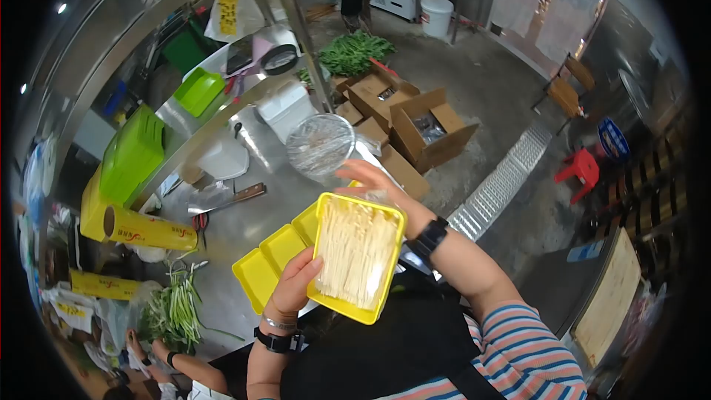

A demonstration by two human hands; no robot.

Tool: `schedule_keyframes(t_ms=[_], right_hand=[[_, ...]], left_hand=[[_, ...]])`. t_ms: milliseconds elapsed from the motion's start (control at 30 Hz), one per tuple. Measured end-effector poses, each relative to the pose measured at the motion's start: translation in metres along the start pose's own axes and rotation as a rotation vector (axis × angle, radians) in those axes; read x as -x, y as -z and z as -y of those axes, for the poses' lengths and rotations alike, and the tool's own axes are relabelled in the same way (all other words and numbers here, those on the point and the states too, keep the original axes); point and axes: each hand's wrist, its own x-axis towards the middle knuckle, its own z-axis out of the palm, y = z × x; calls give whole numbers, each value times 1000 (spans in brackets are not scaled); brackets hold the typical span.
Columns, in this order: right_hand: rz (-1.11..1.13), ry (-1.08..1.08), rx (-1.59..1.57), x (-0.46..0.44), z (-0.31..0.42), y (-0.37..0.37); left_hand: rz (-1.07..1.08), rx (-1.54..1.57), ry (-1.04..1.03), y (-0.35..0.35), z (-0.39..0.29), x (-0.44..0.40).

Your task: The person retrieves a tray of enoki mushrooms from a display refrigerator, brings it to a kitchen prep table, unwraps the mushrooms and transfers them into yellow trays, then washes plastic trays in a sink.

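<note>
Left hand [298, 280] has its fingers clamped on the left edge of the filled yellow tray [343, 310], thumb over the front; right hand [379, 180] is at the tray's top edge, fingers stretched out; can't tell if they grip anything; tray is up off the desk [222, 252], in front of the black apron [385, 352], tilted to face the camera; pale thin strands [359, 252] fill it lengthwise, clear film over them; more yellow trays [284, 247] sit on the desk just behind; cleaver [222, 199] and red-handled scissors [201, 221] lie farther left, near a yellow roll [152, 230]; film-covered bowl [321, 144] is beyond the right hand; green stems [181, 304] lie near a co-worker's hands [141, 347], lower left.
</note>
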Motion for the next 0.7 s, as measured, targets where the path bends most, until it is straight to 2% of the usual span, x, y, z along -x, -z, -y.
schedule_keyframes(t_ms=[67,133,167,233,267,300,333,367,433,467,500,567,600,633,700], right_hand=[[-152,88,234,14,5,16],[-186,-26,43,39,10,22],[-175,-41,64,44,2,25],[38,-80,44,54,-17,32],[40,-91,58,57,-21,21],[-22,10,158,59,-27,5],[-79,114,259,62,-26,-8],[-74,110,272,67,-19,-15],[-84,-74,176,76,2,-25],[-82,-139,194,82,12,-31],[-80,-155,216,84,17,-31],[-65,-239,242,86,26,-28],[-88,-277,257,86,26,-24],[-86,-293,271,84,23,-20],[-55,-241,499,82,18,-15]], left_hand=[[-76,109,-55,0,4,-1],[-154,230,-101,0,13,-2],[-206,237,-129,-1,17,-6],[-266,266,-155,-4,26,-14],[-281,63,-192,-6,29,-19],[-295,-141,-226,-9,32,-21],[-300,-193,-298,-14,36,-22],[-306,-180,-305,-12,35,-20],[-82,-137,-327,0,30,-15],[-98,6,-216,9,35,-17],[-109,31,-222,15,39,-24],[-106,415,-135,26,48,-40],[22,541,-147,36,66,-51],[12,560,-154,31,69,-52],[190,642,-211,11,71,-64]])
